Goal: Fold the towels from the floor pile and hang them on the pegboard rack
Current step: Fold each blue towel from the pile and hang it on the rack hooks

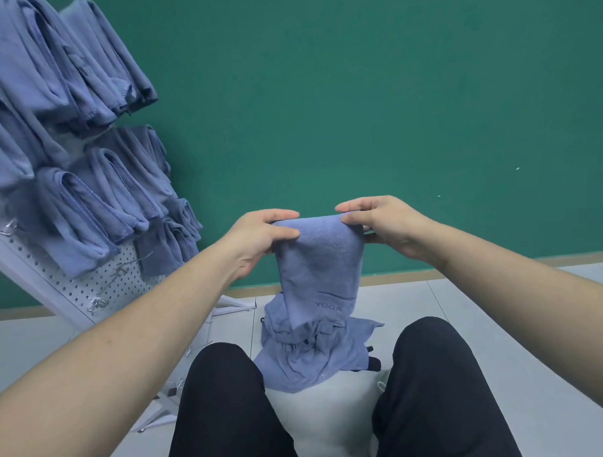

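While I watch, my left hand [259,235] and right hand [383,225] each pinch the blue towel [320,265] above the floor pile [311,354], right of the pegboard rack [100,286].

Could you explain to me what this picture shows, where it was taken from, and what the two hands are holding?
There is no machine here: a camera worn on a person's head looks down at their own bare arms. The left hand and right hand pinch the top edge of a folded blue towel, which hangs between them. Below it, more towels lie in a pile on the pale floor, between the person's knees. On the left, a white pegboard rack already carries folded towels.
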A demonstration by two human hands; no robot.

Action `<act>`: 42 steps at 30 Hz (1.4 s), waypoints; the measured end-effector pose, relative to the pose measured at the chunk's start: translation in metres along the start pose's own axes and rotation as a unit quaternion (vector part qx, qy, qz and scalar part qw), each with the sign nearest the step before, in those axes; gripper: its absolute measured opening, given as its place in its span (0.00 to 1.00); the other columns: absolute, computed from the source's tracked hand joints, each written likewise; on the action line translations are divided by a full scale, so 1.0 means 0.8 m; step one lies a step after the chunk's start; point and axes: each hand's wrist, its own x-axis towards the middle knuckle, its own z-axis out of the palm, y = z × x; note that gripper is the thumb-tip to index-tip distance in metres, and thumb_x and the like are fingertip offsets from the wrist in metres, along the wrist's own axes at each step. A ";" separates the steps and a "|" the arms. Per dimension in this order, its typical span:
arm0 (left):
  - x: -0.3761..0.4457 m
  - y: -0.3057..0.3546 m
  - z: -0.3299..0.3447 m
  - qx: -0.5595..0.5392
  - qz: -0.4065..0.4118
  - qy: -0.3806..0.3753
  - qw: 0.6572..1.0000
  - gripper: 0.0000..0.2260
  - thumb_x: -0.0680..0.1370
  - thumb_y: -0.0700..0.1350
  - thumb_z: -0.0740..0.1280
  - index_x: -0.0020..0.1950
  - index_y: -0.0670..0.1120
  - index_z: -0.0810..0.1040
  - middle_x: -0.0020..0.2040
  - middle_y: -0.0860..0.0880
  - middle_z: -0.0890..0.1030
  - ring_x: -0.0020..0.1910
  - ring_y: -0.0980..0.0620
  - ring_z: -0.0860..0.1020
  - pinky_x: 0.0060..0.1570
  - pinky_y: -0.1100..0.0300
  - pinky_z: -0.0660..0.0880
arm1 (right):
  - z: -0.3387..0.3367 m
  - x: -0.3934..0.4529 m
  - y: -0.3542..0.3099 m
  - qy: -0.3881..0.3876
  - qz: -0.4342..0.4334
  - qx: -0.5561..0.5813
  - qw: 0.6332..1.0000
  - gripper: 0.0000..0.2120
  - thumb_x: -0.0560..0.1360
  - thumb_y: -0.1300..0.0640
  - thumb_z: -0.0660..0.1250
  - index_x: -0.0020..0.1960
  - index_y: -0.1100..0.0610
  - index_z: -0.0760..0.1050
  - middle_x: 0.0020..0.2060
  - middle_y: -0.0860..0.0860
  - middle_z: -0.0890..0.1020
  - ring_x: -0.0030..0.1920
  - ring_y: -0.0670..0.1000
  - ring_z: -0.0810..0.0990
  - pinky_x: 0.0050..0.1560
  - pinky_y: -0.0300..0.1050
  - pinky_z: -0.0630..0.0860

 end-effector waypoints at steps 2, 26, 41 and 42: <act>0.002 0.003 -0.001 0.063 0.037 0.028 0.997 0.16 0.71 0.33 0.75 0.51 0.53 0.84 0.50 0.51 0.85 0.50 0.53 0.81 0.60 0.59 0.77 | -0.006 -0.001 -0.006 -0.014 0.001 -0.002 1.000 0.12 0.76 0.63 0.72 0.57 0.53 0.81 0.48 0.49 0.84 0.45 0.46 0.82 0.53 0.39 0.80; -0.025 0.047 -0.018 0.265 0.101 0.011 0.959 0.04 0.72 0.43 0.75 0.46 0.49 0.87 0.43 0.50 0.86 0.40 0.55 0.79 0.55 0.52 0.79 | -0.027 -0.024 -0.048 0.022 -0.079 -0.333 0.939 0.11 0.76 0.45 0.71 0.47 0.53 0.81 0.45 0.50 0.84 0.43 0.49 0.77 0.46 0.45 0.74; -0.040 0.043 0.013 0.007 0.152 -0.002 0.988 0.04 0.80 0.48 0.69 0.48 0.49 0.77 0.39 0.58 0.82 0.38 0.59 0.79 0.45 0.61 0.76 | 0.012 -0.038 -0.024 0.185 -0.111 -0.061 0.974 0.19 0.84 0.41 0.52 0.58 0.55 0.73 0.51 0.43 0.78 0.52 0.44 0.75 0.53 0.44 0.68; -0.042 0.042 0.019 -0.019 0.148 0.011 0.989 0.05 0.80 0.49 0.69 0.48 0.50 0.77 0.40 0.58 0.82 0.38 0.59 0.79 0.43 0.61 0.75 | 0.016 -0.040 -0.022 0.200 -0.121 -0.063 0.970 0.20 0.84 0.41 0.52 0.56 0.56 0.72 0.48 0.43 0.76 0.49 0.44 0.74 0.50 0.44 0.67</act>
